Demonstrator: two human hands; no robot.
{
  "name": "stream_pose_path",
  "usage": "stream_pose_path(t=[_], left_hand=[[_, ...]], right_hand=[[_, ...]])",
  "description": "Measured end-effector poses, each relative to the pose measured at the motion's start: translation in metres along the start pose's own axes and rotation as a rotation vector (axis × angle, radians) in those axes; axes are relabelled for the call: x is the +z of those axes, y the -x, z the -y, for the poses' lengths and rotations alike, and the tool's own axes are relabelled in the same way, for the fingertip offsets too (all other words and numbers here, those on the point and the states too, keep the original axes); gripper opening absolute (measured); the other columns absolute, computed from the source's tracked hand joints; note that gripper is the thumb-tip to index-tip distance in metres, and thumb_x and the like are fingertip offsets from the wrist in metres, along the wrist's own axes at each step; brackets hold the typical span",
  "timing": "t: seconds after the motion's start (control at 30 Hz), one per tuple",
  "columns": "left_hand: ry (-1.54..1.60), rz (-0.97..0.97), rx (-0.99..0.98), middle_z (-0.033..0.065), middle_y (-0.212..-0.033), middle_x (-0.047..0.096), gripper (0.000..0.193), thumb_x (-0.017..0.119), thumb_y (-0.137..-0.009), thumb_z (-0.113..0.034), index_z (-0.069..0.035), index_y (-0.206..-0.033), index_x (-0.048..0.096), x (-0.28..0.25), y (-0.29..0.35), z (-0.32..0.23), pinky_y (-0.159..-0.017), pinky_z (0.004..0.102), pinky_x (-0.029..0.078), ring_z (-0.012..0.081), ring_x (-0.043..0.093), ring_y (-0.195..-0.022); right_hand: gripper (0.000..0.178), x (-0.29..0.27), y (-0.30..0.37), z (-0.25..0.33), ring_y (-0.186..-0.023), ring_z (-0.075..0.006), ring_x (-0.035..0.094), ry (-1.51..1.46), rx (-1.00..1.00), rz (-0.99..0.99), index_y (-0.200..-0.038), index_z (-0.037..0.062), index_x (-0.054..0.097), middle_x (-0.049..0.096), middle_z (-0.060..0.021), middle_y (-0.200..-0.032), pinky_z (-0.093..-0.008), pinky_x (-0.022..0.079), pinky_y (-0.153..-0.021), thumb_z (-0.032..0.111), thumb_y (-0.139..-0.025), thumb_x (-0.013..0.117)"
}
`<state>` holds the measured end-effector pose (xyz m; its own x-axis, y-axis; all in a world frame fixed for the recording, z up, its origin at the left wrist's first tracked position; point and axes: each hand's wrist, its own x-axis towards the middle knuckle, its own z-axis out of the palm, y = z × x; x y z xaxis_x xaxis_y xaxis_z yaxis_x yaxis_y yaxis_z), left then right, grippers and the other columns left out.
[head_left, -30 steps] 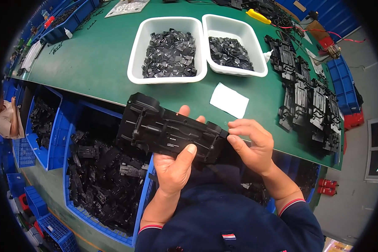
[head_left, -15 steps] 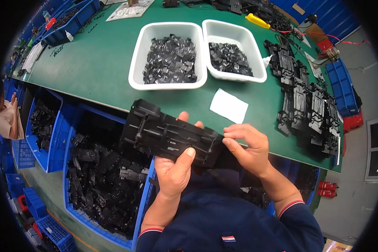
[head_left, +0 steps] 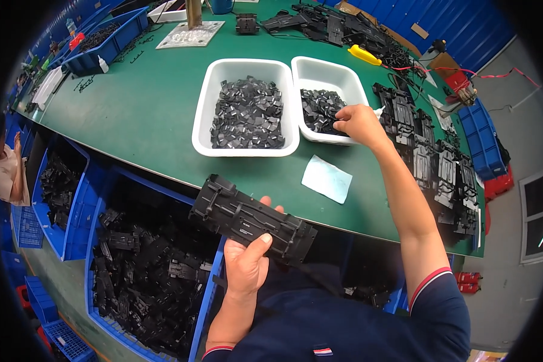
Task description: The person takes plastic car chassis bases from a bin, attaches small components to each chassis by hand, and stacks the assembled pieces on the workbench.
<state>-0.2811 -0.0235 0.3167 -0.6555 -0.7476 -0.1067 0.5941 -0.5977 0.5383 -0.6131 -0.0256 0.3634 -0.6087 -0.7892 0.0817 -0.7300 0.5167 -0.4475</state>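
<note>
My left hand (head_left: 245, 265) grips a long black moulded plastic housing (head_left: 238, 211) above the table's front edge, thumb on its face and fingers behind. The part lies tilted, its left end higher. My right hand (head_left: 362, 125) reaches over the front right side of the right white tub (head_left: 329, 73). Its thumb and fingers are bent together at the small flat black plastic pieces (head_left: 317, 105) inside; what sits between the fingertips is hidden. Beside it, the left white tub (head_left: 205, 114) holds a larger heap of similar pieces. A pale paper sheet (head_left: 326, 180) lies in front of the tubs.
Rows of black housings (head_left: 425, 158) cover the table's right side. Below the front edge, a blue crate (head_left: 90, 274) is full of black parts. A yellow-handled tool (head_left: 364, 55) with a red cord lies at the back right. Another person (head_left: 9, 175) is at far left.
My right hand has left the housing's right end and moved forward to the right tub. The left hand still holds the housing. The view has shifted, showing more of the table's back.
</note>
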Motion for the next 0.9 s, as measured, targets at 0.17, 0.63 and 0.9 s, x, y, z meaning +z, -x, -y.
stream_pose_path(t=[0.17,0.63,0.9], left_hand=[[-0.014,-0.006,-0.011,0.0186,-0.134,0.044,0.051,0.049,-0.08,0.011,0.003,-0.13,0.042,-0.001,0.001,0.0,-0.105,0.0433,0.037,0.0315,0.048,-0.122],[-0.067,0.095,-0.142,0.0165,-0.134,0.046,0.051,0.046,-0.08,0.012,0.002,-0.129,0.041,0.025,-0.007,0.033,-0.102,0.0401,0.04,0.0296,0.049,-0.121],[-0.04,0.113,-0.254,0.0148,-0.129,0.049,0.054,0.048,-0.077,0.01,0.006,-0.13,0.038,0.03,-0.029,0.056,-0.1,0.04,0.043,0.0288,0.052,-0.118]], right_hand=[[0.024,0.007,-0.01,-0.007,-0.083,-0.029,0.066,0.133,0.071,0.075,-0.089,0.0063,0.072,0.069,-0.0146,-0.087,-0.0361,0.051,-0.078,0.016,-0.068,0.075],[0.014,-0.004,0.121,0.006,-0.069,-0.0068,0.058,-0.586,-0.112,-0.24,-0.1,0.0003,0.064,0.062,-0.0014,-0.079,-0.0201,0.047,-0.059,0.009,-0.091,0.057],[0.012,0.024,0.133,-0.004,-0.071,-0.027,0.062,-0.279,-0.313,-0.265,-0.091,0.0011,0.063,0.062,-0.0128,-0.082,-0.0332,0.05,-0.062,-0.002,-0.08,0.06]])
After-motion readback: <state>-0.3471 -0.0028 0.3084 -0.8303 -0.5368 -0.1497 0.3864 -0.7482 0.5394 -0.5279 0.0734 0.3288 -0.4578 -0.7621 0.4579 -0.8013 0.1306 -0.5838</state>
